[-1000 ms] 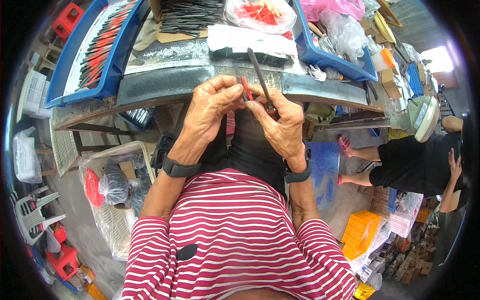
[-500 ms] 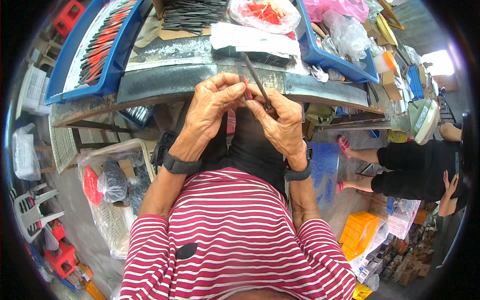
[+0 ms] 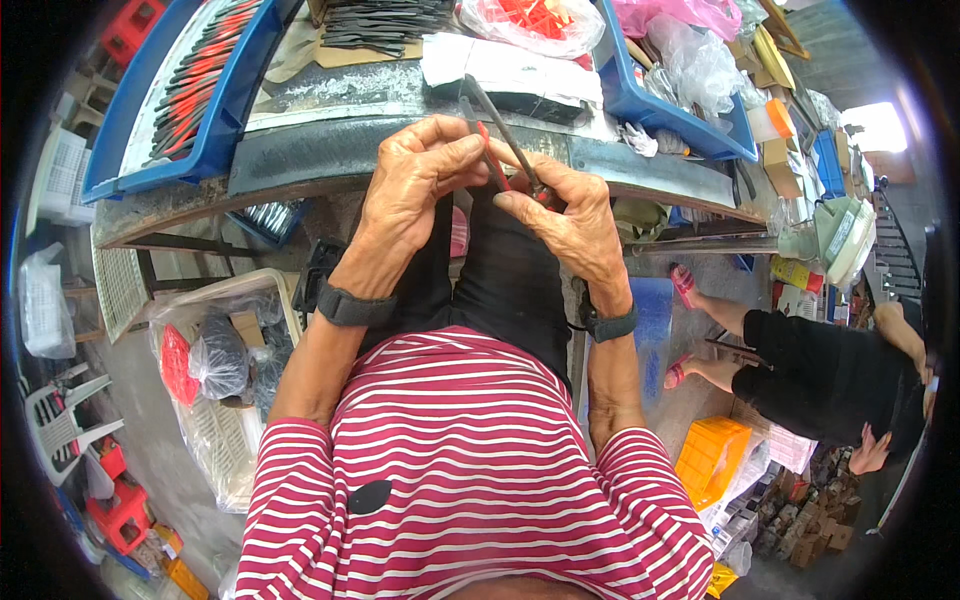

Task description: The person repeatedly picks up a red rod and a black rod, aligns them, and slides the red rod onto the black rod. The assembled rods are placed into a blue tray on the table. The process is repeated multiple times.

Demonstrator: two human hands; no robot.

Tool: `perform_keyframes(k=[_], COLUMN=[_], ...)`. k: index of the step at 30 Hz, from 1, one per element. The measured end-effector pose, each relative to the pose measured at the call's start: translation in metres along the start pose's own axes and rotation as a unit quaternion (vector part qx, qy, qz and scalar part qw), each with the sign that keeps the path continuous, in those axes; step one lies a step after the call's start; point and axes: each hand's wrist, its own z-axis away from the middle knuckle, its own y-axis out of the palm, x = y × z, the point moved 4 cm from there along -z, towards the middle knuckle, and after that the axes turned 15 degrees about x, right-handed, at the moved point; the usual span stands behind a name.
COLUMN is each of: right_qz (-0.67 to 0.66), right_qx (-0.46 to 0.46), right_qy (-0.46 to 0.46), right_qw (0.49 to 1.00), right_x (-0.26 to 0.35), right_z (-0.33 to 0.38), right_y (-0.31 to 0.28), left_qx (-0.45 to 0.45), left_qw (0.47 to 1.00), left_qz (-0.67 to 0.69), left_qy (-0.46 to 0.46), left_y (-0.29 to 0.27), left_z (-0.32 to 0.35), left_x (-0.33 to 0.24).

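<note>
Close together before the bench edge, my hands share a slim red-and-black piece (image 3: 492,160). My left hand (image 3: 408,195) is closed, thumb and fingers pinching its red upper part. My right hand (image 3: 580,220) is closed around the lower end, where more red shows by the thumb. A long dark metal rod (image 3: 500,120) also juts from the right hand, slanting up and left past the piece; its exact kind is unclear. Beyond the hands, a white cloth or paper (image 3: 510,68) lies over a dark block on the bench.
A blue tray (image 3: 218,150) at the left holds rows of red-and-black tools (image 3: 200,85). Black parts (image 3: 385,25) and a bag of red pieces (image 3: 535,22) lie at the back. A blue bin (image 3: 690,135) with plastic bags stands right. Another person (image 3: 820,365) is at the far right.
My hands have shifted slightly, and more of the red-and-black piece shows between them. The rod's tip sits a little higher and further left. The other person's legs and hand have moved.
</note>
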Motion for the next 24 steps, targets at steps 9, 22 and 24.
perform_keyframes(k=[9, 22, 24], right_qz=[0.147, 0.353, 0.365], right_qx=[-0.035, -0.155, -0.16], right_qy=[-0.107, -0.119, -0.112], right_qw=[0.983, 0.915, 0.91], right_x=[0.005, -0.011, -0.014], right_z=[-0.021, -0.075, -0.078], right_y=[-0.028, -0.074, -0.075], left_qx=[-0.002, -0.079, -0.078], left_qw=[0.983, 0.807, 0.787], left_qz=[-0.148, -0.567, -0.584], left_qy=[0.109, 0.142, 0.182], left_y=[0.005, -0.013, -0.016], left_z=[-0.02, -0.07, -0.075], left_x=[-0.032, -0.065, -0.061])
